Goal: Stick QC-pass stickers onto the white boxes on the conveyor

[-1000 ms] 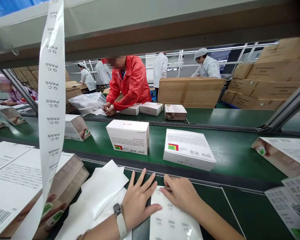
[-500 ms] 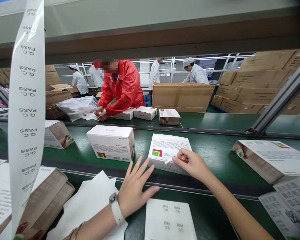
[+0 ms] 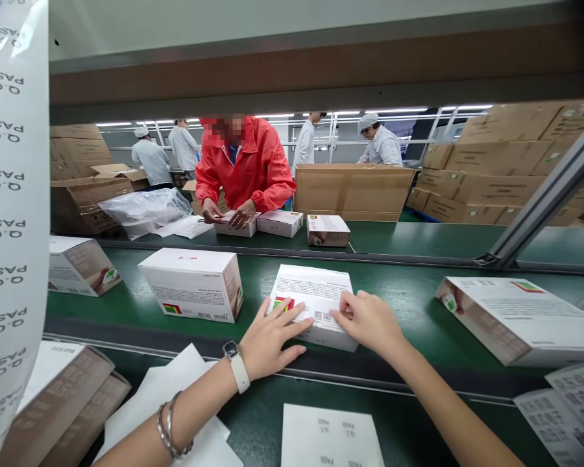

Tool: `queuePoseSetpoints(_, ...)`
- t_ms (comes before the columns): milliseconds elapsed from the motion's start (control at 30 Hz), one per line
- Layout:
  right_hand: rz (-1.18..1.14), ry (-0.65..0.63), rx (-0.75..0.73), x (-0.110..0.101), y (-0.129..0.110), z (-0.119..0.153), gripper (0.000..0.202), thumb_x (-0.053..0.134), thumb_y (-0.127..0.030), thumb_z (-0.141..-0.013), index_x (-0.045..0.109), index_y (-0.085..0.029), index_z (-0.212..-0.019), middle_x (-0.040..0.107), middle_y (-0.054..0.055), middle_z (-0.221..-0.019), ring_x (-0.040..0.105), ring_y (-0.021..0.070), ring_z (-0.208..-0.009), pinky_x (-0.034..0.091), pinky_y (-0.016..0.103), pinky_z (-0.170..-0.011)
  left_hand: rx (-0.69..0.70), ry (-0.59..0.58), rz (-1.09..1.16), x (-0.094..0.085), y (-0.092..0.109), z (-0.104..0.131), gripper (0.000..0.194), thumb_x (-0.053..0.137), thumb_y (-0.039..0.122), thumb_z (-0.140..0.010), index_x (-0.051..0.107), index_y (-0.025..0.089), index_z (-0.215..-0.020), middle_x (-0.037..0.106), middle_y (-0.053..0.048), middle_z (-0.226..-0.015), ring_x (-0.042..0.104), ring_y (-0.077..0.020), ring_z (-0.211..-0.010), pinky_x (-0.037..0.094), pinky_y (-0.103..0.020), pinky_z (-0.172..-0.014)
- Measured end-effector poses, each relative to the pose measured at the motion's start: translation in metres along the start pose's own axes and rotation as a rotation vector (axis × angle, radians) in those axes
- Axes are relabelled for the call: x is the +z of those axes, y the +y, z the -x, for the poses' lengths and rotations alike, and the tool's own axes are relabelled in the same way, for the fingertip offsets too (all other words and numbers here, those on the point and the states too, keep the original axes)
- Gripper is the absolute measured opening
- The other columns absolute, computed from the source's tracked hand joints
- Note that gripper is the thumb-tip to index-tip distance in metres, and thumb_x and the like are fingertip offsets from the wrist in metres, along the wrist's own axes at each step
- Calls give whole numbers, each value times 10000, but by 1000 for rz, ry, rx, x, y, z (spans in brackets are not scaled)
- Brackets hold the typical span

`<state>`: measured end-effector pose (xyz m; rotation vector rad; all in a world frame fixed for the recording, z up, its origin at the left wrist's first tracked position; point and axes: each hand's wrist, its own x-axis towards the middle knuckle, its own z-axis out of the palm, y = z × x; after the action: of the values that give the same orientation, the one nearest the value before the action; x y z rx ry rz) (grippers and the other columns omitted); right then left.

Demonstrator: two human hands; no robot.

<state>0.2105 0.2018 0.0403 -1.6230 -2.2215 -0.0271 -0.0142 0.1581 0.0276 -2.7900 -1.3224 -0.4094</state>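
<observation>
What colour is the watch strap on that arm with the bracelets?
The watch strap is white, seen in the head view.

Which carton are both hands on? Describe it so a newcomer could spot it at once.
Find the wide green belt crossing the middle of the view. On it, right of a taller white box, lies a low white cardboard box with black print on top. Unlike its neighbours, it has the left hand and the right hand on it.

"Q.C. PASS" repeats on the hanging strip [image 3: 10,220] and on the flat sticker sheet [image 3: 331,438].
</observation>
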Motion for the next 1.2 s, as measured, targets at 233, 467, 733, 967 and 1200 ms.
queuePoseSetpoints(233,-83,38,93,2,3,1,261,435,-457,-755,474,-218,-654,500,-13,-570,497,143,-577,267,204,-464,-144,160,58,0,-6,-22,252,414,421,-847,628,350,-957,563,44,-1104,467,-199,-998,335,-386,-878)
queuePoseSetpoints(467,-207,48,81,14,-5,9,276,439,-472,-755,476,-217,-659,484,-20,-552,484,141,-550,280,213,-472,-20,220,42,13,-22,-2,251,407,335,-873,576,318,-1057,527,61,-1170,418,-200,-1117,271,-387,-951)
queuePoseSetpoints(733,-907,-46,367,42,-11,-11,431,454,-572,-700,590,-179,-811,464,-22,-495,393,109,-418,261,222,-398,-510,344,639,1,-83,22,365,492,445,-787,584,221,-1061,488,-43,-1217,371,-261,-1170,254,-422,-988)
queuePoseSetpoints(967,-1287,-198,217,52,-27,-22,456,621,-439,-632,614,-128,-966,601,44,-701,474,127,-533,367,234,-451,-483,204,956,-15,-89,3,534,555,408,-748,429,153,-1199,527,-87,-1169,530,-237,-1012,460,-347,-824)
queuePoseSetpoints(1200,-1040,3,105,38,-8,-6,687,547,-430,-710,324,-128,-1285,379,-62,-521,367,113,-487,317,235,-468,-357,485,655,-33,-68,-5,810,588,378,-734,67,262,-1344,259,-87,-1364,350,-250,-1183,413,-358,-872)
